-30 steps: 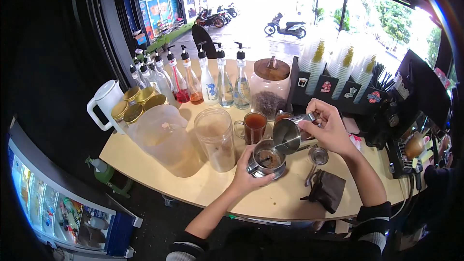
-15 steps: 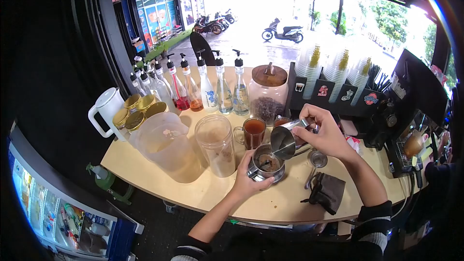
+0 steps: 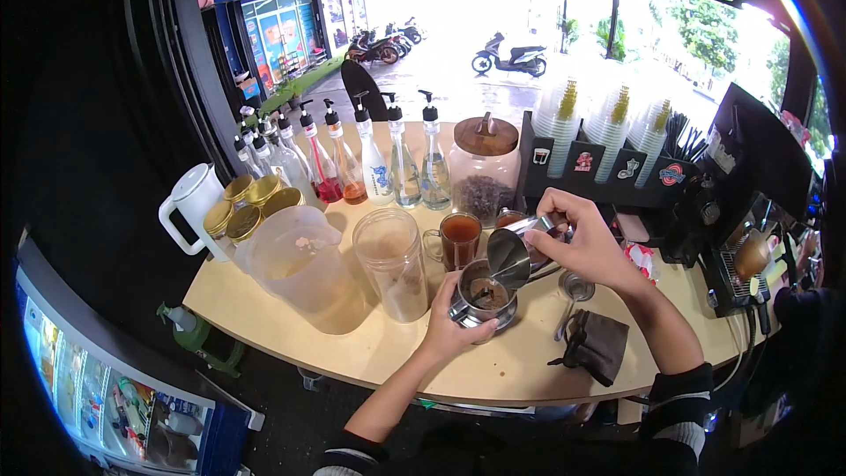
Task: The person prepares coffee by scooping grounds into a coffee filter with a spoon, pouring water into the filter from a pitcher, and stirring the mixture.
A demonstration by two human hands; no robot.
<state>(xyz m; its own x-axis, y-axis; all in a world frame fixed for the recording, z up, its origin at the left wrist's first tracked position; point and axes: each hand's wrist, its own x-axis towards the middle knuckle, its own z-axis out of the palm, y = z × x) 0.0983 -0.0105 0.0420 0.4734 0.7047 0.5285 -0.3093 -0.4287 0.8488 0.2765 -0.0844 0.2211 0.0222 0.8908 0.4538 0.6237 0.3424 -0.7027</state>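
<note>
My left hand (image 3: 454,328) is wrapped round the side of a metal cup (image 3: 486,293) with dark contents and a saucer-like rim beneath. In my right hand (image 3: 577,234) is a small steel pitcher (image 3: 509,257) by its handle, tilted so its mouth is over the cup. Just behind the cup stands a glass mug of brown drink (image 3: 461,241), with a second mug (image 3: 507,218) partly hidden by the pitcher. A metal scoop (image 3: 576,287) and a dark folded cloth (image 3: 597,346) lie to the right.
On the wooden table (image 3: 405,366) stand a cloudy pitcher (image 3: 304,273), a clear canister (image 3: 390,264), pump bottles (image 3: 405,163), a lidded jar (image 3: 485,172) and a white kettle (image 3: 196,207). A black cup holder (image 3: 564,166) and a machine (image 3: 740,278) are at the right.
The view has shifted slightly. The steel pitcher has stayed tilted over the cup, its angle a little changed. Both hands keep their holds.
</note>
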